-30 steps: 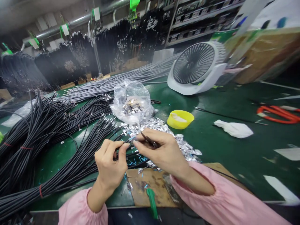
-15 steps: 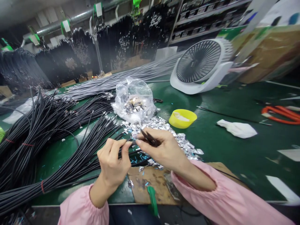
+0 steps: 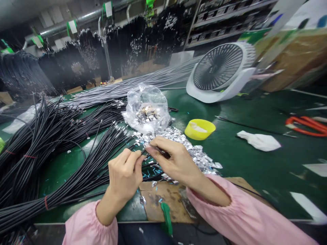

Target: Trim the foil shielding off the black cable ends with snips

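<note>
My left hand (image 3: 125,172) is closed in a pinch on the end of a black cable (image 3: 143,152), most of which its fingers hide. Close by on the right, my right hand (image 3: 177,161) is wrapped around a dark, slim two-tipped tool (image 3: 164,153). Its tips are covered by my fingers, and my right thumb and forefinger meet beside the cable end. Beneath both hands lie silvery foil scraps (image 3: 201,158) and small blue trimmings (image 3: 149,172). Bundles of black cables (image 3: 84,170) tied with red bands fan out on the left.
Behind the hands sits a clear plastic bag (image 3: 146,109) of scraps. A yellow dish (image 3: 200,129), a white fan (image 3: 219,73), a white crumpled piece (image 3: 259,140) and orange-handled tool (image 3: 306,124) stand to the right. Cardboard (image 3: 173,200) lies at the green table's (image 3: 245,183) front edge.
My right hand has turned and shifted slightly left towards the cable end. The tool's tips, visible above the fingers before, are now hidden. My left hand has barely moved.
</note>
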A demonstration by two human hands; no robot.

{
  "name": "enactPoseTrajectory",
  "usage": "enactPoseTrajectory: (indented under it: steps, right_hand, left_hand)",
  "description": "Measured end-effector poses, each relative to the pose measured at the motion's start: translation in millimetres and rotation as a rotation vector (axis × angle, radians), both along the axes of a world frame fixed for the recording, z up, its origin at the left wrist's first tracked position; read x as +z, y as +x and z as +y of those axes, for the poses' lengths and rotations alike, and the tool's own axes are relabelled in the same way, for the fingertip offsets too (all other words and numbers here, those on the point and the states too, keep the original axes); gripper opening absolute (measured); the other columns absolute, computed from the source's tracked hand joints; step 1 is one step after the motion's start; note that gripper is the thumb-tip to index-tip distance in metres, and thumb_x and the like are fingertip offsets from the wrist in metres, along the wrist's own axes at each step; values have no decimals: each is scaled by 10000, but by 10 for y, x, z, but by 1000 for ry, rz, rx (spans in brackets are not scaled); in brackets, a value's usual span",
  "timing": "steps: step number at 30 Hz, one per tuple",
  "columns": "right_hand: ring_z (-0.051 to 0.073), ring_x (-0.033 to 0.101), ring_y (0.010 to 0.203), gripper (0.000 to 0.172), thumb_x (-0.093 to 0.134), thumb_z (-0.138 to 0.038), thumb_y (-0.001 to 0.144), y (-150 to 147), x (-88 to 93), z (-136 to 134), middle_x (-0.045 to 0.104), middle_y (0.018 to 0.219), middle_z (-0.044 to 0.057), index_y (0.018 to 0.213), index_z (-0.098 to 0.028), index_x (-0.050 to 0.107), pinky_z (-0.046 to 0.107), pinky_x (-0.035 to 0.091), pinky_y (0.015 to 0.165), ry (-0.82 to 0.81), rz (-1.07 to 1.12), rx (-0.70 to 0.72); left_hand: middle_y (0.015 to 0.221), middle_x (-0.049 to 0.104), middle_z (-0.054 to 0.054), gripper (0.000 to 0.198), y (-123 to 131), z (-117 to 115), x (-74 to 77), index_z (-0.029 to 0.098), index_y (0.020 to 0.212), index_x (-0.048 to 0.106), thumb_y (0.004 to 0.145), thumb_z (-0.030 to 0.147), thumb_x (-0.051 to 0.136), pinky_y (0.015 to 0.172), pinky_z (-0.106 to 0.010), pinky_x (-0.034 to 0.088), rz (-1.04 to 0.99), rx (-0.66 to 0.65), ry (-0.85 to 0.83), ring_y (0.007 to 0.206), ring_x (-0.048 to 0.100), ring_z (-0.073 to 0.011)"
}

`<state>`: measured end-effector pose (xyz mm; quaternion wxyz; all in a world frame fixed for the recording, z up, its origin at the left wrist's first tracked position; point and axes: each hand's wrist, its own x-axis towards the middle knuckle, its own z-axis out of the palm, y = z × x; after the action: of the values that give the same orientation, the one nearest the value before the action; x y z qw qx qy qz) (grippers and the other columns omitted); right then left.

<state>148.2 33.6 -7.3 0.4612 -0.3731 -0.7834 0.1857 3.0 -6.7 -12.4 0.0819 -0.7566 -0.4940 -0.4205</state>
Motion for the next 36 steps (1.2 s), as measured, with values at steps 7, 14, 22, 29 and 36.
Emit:
enactPoseTrajectory:
  steps: [7,14,22,29,36]
  right_hand:
    - [122,497,561,231,432,-206,873,-4,4,-30,524,608,19,658,-183,514,236,401,518,91,7,41]
    - [124,513,576,157,491,-124,820,22,-32,-48,554,645,34,686,-168,560,238,400,519,176,2,29]
    - [92,428,475,335,442,-281,887,17,48,-58,440,544,-16,566,-184,438,218,347,446,-6,168,242]
    - [92,421,462,223,511,-133,819,69,39,-30,464,539,-16,605,-185,482,220,330,438,367,205,-312]
    - [87,445,478,164,562,-166,795,18,91,-33,487,550,-21,632,-169,552,208,349,434,181,218,-180]
  left_hand:
    - [610,605,-4,90,25,-18,5,146,752,634,814,183,581,480,-192,414,-160,80,54,507,555,-86]
    - [570,582,-10,141,0,2,-13,137,722,648,819,129,546,462,-205,395,-86,-22,57,476,525,-91]
    - [560,606,5,113,-44,17,111,166,623,656,733,190,652,456,-201,423,-518,-200,-468,500,546,-102]
    - [559,601,8,130,12,-1,55,161,648,635,754,235,633,443,-193,406,-483,-86,-352,492,550,-99]
    - [573,596,17,115,-20,11,5,174,669,640,758,246,640,451,-193,407,-526,-55,-301,509,555,-97]
